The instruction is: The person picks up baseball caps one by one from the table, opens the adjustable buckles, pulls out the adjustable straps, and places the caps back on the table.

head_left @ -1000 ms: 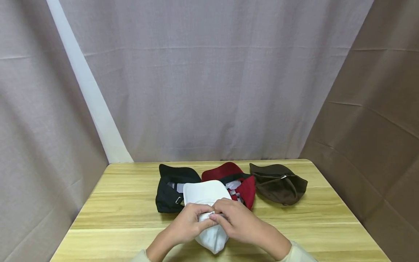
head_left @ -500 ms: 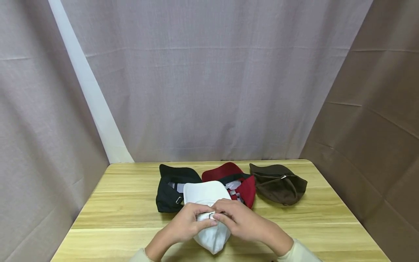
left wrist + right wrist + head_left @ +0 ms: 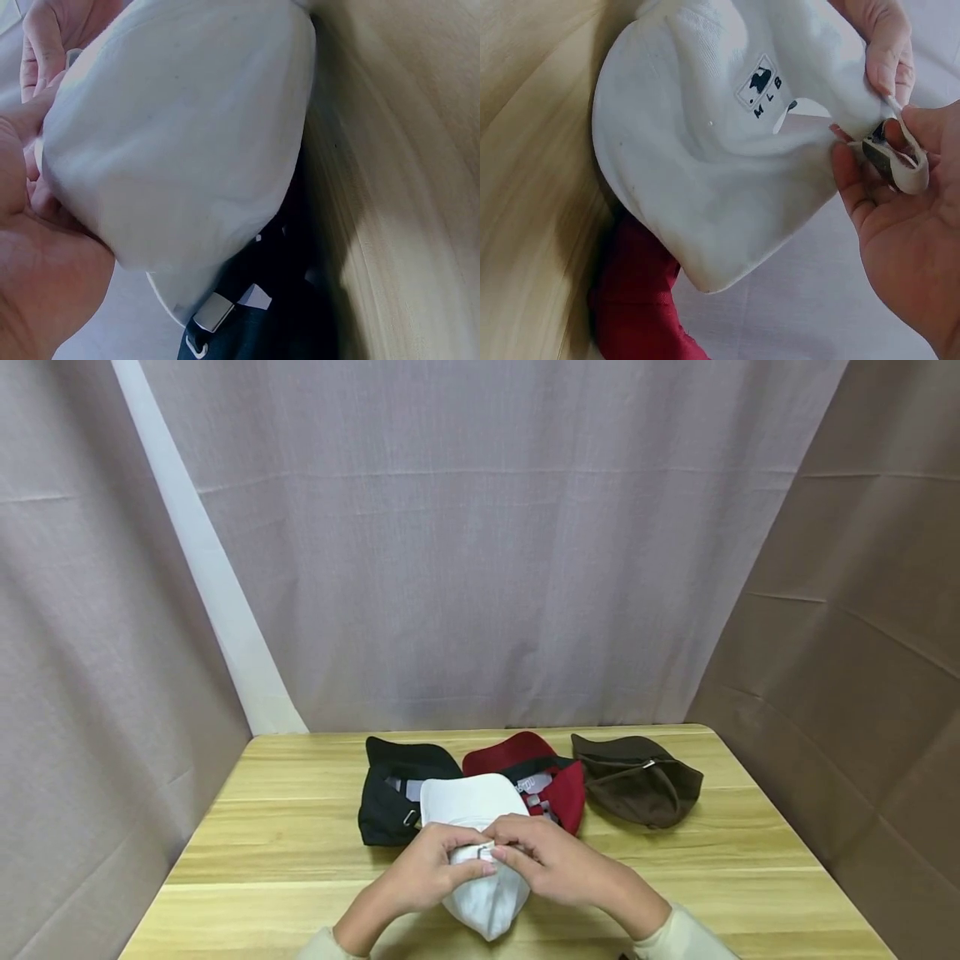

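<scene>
"Where's the white cloth baseball cap (image 3: 472, 800) with the MLB mark?"
"Between my two hands, brim pointing away from me, above the pale wood-grain table (image 3: 285, 852)."
"And your fingers?"
"My left hand (image 3: 433, 870) pinches its white cloth strap (image 3: 913, 178); my right hand (image 3: 551, 864) pinches the strap's looped part."
"What's around it?"
"Just beyond, a black cloth cap (image 3: 378, 818) on the left and a deep-red cloth cap (image 3: 567, 793) on the right; farther right, a dark-brown cloth cap (image 3: 630, 802)."
</scene>
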The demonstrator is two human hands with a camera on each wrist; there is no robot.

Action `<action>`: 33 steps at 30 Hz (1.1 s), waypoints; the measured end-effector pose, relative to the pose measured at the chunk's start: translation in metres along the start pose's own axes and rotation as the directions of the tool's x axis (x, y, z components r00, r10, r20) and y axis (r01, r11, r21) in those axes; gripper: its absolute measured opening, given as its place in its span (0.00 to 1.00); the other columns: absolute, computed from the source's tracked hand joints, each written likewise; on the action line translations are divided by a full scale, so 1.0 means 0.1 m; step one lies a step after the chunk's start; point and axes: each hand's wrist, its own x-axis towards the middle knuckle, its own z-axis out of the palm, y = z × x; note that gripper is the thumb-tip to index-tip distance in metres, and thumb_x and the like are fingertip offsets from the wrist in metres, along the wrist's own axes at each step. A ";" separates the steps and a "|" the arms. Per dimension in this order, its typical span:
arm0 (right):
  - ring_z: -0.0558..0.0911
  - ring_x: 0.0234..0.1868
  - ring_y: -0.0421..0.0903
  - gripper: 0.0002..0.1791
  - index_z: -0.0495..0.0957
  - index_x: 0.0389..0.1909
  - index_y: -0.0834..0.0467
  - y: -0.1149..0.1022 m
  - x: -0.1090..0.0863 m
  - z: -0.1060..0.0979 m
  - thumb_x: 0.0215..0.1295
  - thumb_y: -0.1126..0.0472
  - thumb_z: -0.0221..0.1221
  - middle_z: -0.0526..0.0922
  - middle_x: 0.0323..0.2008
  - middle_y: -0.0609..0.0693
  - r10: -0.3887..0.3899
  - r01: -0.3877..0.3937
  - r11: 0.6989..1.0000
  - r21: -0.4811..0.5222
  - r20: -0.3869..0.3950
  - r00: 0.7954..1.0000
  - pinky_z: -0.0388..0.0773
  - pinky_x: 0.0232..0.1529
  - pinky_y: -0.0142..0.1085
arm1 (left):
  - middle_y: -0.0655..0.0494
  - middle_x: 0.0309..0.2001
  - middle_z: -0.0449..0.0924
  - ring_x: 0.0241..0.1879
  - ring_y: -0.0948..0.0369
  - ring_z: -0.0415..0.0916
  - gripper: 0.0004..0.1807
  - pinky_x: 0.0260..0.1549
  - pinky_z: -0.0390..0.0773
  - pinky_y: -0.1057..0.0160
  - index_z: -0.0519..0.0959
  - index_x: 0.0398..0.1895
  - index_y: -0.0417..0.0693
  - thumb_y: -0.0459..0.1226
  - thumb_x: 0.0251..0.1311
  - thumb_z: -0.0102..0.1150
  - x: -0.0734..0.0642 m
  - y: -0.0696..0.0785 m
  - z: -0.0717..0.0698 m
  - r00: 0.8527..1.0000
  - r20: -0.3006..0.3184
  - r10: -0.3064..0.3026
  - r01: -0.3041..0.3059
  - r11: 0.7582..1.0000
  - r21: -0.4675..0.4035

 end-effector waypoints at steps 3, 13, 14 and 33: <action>0.79 0.45 0.30 0.06 0.82 0.41 0.44 -0.02 0.01 0.02 0.81 0.54 0.58 0.87 0.46 0.36 0.002 -0.003 1.000 -0.021 -0.027 1.000 0.80 0.49 0.30 | 0.58 0.42 0.91 0.39 0.75 0.78 0.09 0.41 0.79 0.72 0.91 0.47 0.54 0.43 0.68 0.71 0.01 0.01 0.00 1.000 -0.007 -0.010 0.010 1.000 0.008; 0.77 0.39 0.28 0.13 0.77 0.28 0.46 -0.12 0.05 0.13 0.76 0.54 0.64 0.85 0.36 0.36 -0.009 -0.013 0.988 -0.156 -0.139 0.990 0.78 0.44 0.26 | 0.58 0.42 0.92 0.40 0.75 0.78 0.08 0.44 0.79 0.72 0.91 0.45 0.54 0.44 0.70 0.69 0.02 0.01 0.02 1.000 -0.011 0.011 -0.011 1.000 0.020; 0.76 0.38 0.28 0.13 0.77 0.29 0.46 -0.12 0.05 0.13 0.77 0.55 0.63 0.84 0.34 0.36 -0.024 -0.001 0.985 -0.174 -0.141 0.990 0.77 0.42 0.25 | 0.59 0.41 0.92 0.39 0.75 0.78 0.07 0.43 0.79 0.73 0.91 0.44 0.54 0.44 0.70 0.69 0.02 0.01 0.02 1.000 -0.011 0.006 -0.006 1.000 0.020; 0.78 0.44 0.29 0.07 0.82 0.45 0.45 -0.03 -0.01 0.08 0.82 0.57 0.55 0.85 0.41 0.37 -0.083 0.078 0.994 -0.080 -0.056 0.995 0.79 0.48 0.27 | 0.58 0.40 0.91 0.39 0.75 0.78 0.07 0.41 0.79 0.72 0.91 0.44 0.55 0.43 0.67 0.72 -0.01 -0.03 0.01 1.000 0.012 0.016 -0.016 1.000 -0.016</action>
